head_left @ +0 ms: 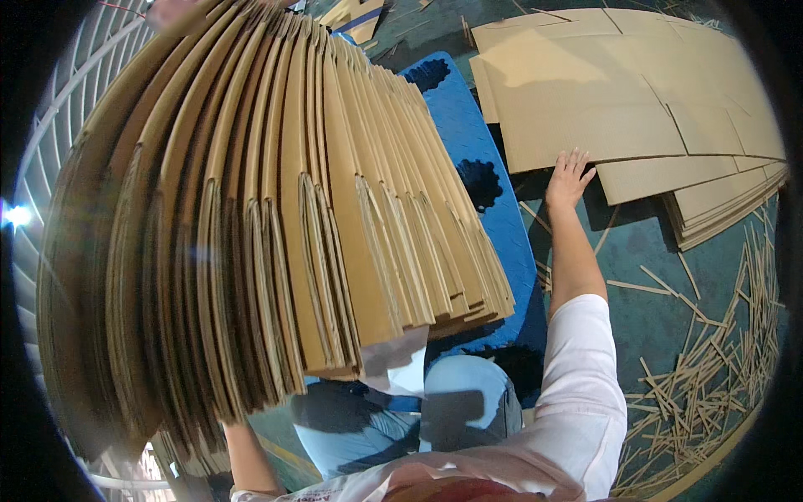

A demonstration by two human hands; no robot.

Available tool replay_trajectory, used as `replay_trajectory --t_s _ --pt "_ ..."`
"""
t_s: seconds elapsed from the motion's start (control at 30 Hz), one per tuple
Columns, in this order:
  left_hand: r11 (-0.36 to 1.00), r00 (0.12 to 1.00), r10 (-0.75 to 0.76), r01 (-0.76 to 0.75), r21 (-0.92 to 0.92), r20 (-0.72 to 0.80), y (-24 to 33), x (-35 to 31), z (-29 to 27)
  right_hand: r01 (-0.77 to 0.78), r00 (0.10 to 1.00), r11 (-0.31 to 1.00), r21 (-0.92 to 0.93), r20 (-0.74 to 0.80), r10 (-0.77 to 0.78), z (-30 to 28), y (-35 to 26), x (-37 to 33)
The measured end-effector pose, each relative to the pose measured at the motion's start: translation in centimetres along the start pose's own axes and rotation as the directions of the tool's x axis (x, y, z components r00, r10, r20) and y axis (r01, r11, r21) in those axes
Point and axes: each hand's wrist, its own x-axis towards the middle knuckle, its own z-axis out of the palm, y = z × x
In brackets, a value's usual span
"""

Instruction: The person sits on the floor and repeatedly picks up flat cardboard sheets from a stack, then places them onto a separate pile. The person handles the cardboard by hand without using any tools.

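My right hand (569, 177) reaches out with its fingers spread, resting on the near edge of a large flat cardboard sheet (577, 109). That sheet lies on a stack of cardboard sheets (715, 205) at the right. On the left towers a tall stack of folded cardboard boxes (326, 192), standing on edge and fanned side by side. My left forearm (251, 460) goes up behind the stack's lower end, which hides the hand and its fingers.
A blue plastic pallet (468, 125) with dark cut-outs lies under and beside the box stack. Thin cardboard strips (711, 368) litter the green floor at right. A white wire rack (50, 125) stands at the far left. A blurred skin-coloured shape (174, 14) shows at the top left.
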Motion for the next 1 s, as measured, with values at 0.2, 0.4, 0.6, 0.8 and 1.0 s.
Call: replay_trajectory --t_s 0.2,0.4,0.6,0.8,1.0 --pt "1.000 1.000 0.001 -0.001 0.005 0.020 -0.6 -0.2 -0.7 0.009 0.998 0.999 -0.034 -0.069 -0.011 0.5 0.3 3.0" --pt "1.000 1.000 0.009 -0.008 -0.010 0.029 -1.3 0.1 -0.1 0.178 0.886 0.984 0.018 -0.437 -0.153 -3.0 3.9 4.6" --pt "0.996 0.999 -0.034 0.034 -0.080 0.002 -3.5 0.4 -0.5 0.299 0.734 0.931 0.211 -0.674 -0.083 -17.2 11.7 1.7" --pt "0.998 0.998 0.020 -0.023 -0.052 -0.065 -2.6 1.5 -1.0 0.258 0.631 0.934 0.247 -0.775 0.031 -33.7 20.9 -10.7" --pt "0.988 0.999 -0.036 0.038 -0.150 0.011 -0.7 1.5 -2.5 0.210 0.619 0.682 0.701 -0.635 0.462 -43.2 33.2 -18.8"
